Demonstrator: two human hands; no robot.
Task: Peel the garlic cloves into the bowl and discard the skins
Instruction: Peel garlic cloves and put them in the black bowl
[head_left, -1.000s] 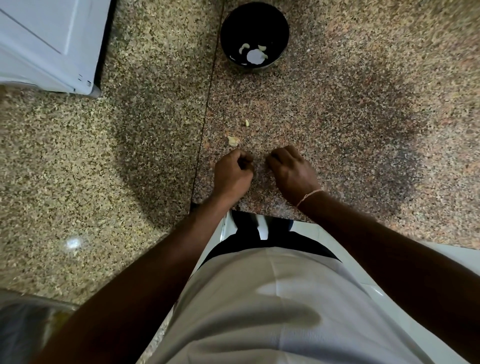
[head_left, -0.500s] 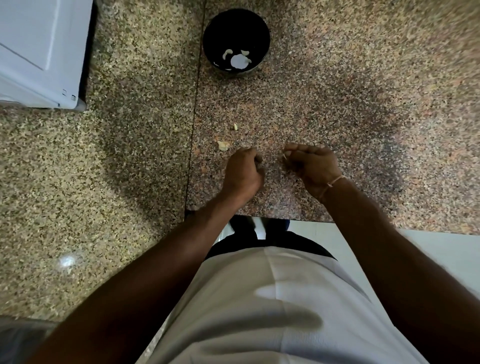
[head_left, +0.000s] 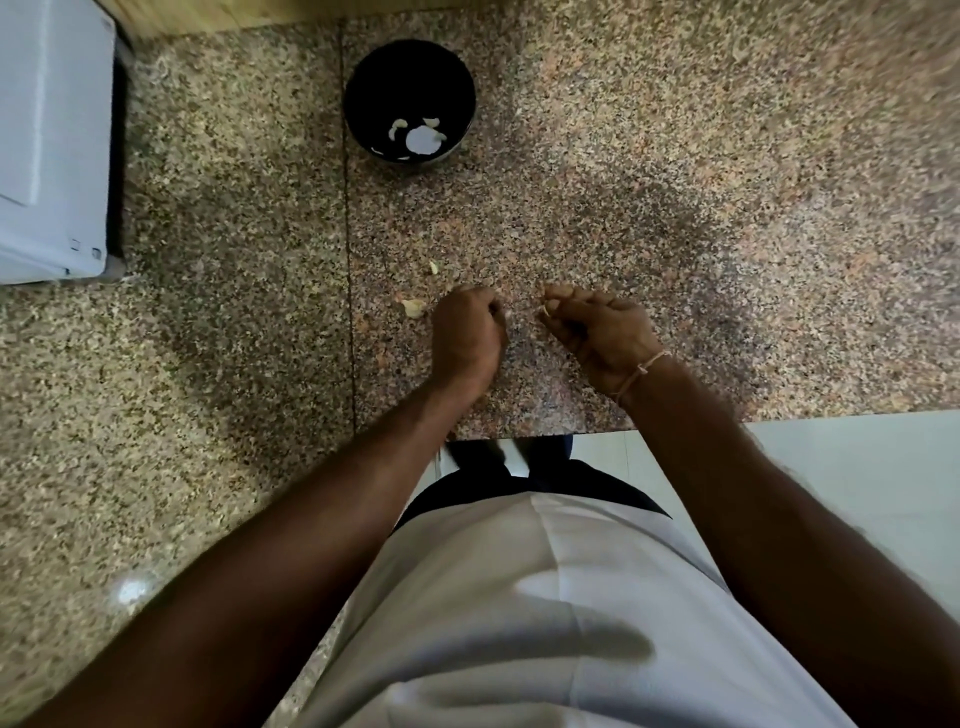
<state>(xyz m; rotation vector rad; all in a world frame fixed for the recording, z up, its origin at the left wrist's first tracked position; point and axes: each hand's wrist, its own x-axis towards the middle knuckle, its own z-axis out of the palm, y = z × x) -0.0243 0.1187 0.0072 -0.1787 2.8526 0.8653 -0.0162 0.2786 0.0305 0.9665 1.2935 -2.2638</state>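
Note:
A black bowl (head_left: 353, 104) stands at the back of the granite counter with a few peeled garlic cloves (head_left: 421, 139) in it. My left hand (head_left: 467, 338) is curled tight near the counter's front edge. It seems to grip a garlic clove, which its fingers almost wholly hide. A short gap to the right, my right hand (head_left: 602, 332) pinches a small pale piece of garlic skin (head_left: 545, 310) at its fingertips. Two loose pale scraps lie left of my left hand, a larger scrap (head_left: 414, 307) and a smaller scrap (head_left: 434, 267).
A white appliance (head_left: 52, 145) sits on the counter at the far left. The counter's front edge (head_left: 675, 418) runs just below my wrists, with pale floor beyond it. A seam (head_left: 348, 234) divides two granite slabs.
My hands were close together a second ago. The right hand has since drawn away to the right with the pale piece, while the left hand has stayed put. The view has shifted a little.

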